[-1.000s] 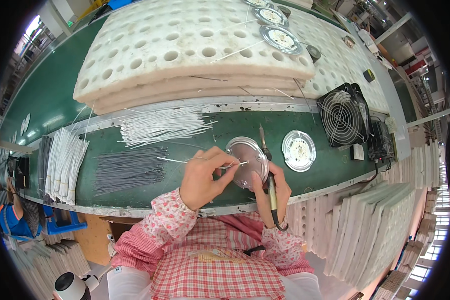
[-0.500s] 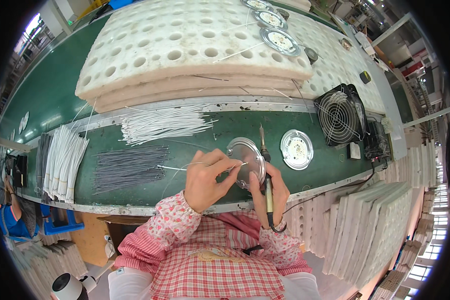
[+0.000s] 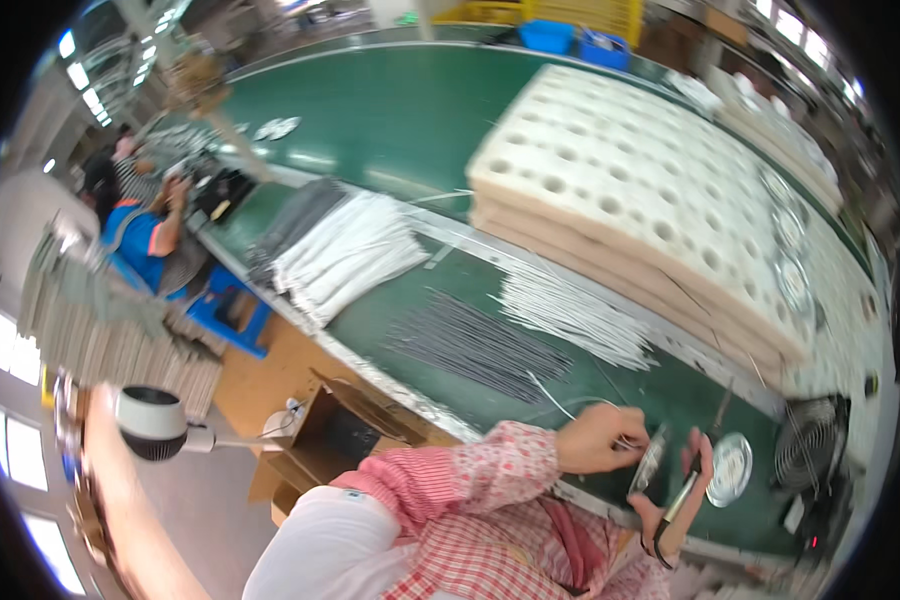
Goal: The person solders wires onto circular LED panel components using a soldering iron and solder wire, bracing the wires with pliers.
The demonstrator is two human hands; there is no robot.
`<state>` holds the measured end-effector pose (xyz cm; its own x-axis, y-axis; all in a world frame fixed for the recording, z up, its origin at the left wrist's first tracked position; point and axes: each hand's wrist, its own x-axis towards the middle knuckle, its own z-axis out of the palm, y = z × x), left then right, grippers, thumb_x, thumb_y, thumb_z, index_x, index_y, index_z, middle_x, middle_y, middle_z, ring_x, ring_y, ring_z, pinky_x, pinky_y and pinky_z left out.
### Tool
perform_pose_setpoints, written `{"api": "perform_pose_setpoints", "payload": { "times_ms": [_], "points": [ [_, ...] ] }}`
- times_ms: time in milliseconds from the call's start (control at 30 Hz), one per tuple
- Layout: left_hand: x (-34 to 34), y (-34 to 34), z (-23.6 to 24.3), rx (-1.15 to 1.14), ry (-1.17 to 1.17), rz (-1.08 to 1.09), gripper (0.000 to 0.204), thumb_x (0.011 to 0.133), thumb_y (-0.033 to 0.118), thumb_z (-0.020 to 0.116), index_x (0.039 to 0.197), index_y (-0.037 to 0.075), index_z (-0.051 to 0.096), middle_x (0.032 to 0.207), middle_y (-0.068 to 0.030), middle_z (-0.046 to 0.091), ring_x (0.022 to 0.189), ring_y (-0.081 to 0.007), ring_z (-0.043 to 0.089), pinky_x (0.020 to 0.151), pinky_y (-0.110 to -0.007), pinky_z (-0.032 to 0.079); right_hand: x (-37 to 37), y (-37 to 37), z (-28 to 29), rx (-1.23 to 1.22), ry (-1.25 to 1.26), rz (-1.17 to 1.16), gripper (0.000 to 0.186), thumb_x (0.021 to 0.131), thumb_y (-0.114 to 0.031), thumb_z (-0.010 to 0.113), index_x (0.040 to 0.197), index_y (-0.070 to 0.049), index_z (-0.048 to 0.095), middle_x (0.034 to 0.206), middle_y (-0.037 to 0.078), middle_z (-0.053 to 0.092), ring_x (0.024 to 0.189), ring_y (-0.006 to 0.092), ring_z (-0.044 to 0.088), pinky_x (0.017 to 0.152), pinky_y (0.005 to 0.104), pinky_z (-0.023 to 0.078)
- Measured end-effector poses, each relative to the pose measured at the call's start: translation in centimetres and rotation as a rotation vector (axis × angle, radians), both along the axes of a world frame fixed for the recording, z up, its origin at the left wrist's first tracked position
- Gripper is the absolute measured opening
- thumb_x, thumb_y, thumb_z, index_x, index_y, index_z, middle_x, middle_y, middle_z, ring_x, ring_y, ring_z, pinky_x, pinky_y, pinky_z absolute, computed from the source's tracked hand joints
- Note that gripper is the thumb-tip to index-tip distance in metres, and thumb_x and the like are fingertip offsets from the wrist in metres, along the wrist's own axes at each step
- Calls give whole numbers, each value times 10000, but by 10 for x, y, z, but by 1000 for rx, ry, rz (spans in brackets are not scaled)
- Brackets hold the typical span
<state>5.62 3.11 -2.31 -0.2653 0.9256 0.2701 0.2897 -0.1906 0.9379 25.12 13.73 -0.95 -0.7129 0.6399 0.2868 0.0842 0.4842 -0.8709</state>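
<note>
My left hand (image 3: pixel 595 442) pinches a thin white wire (image 3: pixel 552 398) beside a metal disc (image 3: pixel 648 462) seen nearly edge-on. My right hand (image 3: pixel 670 518) holds that disc together with a black-and-yellow soldering iron (image 3: pixel 684 490); its tip points away from me. Another metal disc (image 3: pixel 730 472) lies on the green bench (image 3: pixel 410 120) to the right. Loose grey wires (image 3: pixel 470 345) and white wires (image 3: pixel 570 310) lie behind and left of my left hand. The view is blurred, so the wire's end is unclear.
Holed foam boards (image 3: pixel 620 180) are stacked behind, a black fan (image 3: pixel 805 445) at right. Wire bundles (image 3: pixel 345 255) lie leftward. A co-worker in blue (image 3: pixel 148 250) sits beyond a cardboard box (image 3: pixel 325 445). A white-and-black round object (image 3: pixel 152 420) and someone's bare limb (image 3: pixel 130 510) are lower left.
The view has swung sharply left, putting my hands and bench lower right and showing more of the co-worker and floor. My hands still hold the wire, disc and iron.
</note>
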Motion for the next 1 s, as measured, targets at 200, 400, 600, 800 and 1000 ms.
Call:
{"api": "perform_pose_setpoints", "payload": {
  "times_ms": [200,400,600,800,1000],
  "points": [
    [-16,-13,4,-76,54,112,217,756,72,707,963,9,695,829,-136,606,757,-307,620,649,-373,480,-43,-2,7,-253,-82,239,1208,511,-251,1001,1492,-13,338,1395,162,494,1298,298,485,1101,410,385],
    [-21,-11,9,-125,-116,120,174,810,-29,696,978,0,731,845,-88,657,747,-167,615,652,-292,472,-54,-18,11,-118,-19,40,1127,563,-305,978,1481,-54,374,1290,171,538,1185,338,538,1018,420,438],
    [-12,-10,7,-123,-130,112,158,820,-35,718,972,2,739,850,-81,665,761,-153,618,675,-277,480,-41,-26,11,-139,-32,3,1130,586,-292,973,1494,-56,343,1309,168,534,1216,324,533,1029,408,441],
    [-12,-13,14,-136,-93,102,136,840,-14,734,972,11,750,816,-82,663,737,-143,623,665,-272,494,-37,-26,7,-276,31,91,1107,636,-209,959,1503,-40,293,1408,172,492,1263,256,541,1041,366,461],
    [-11,-34,16,-127,60,117,120,837,53,710,956,41,722,825,-98,647,740,-251,655,657,-359,507,-41,-41,16,-460,3,118,1188,671,-383,917,1559,-67,193,1536,154,340,1406,308,369,1133,447,350]
  ]
}}
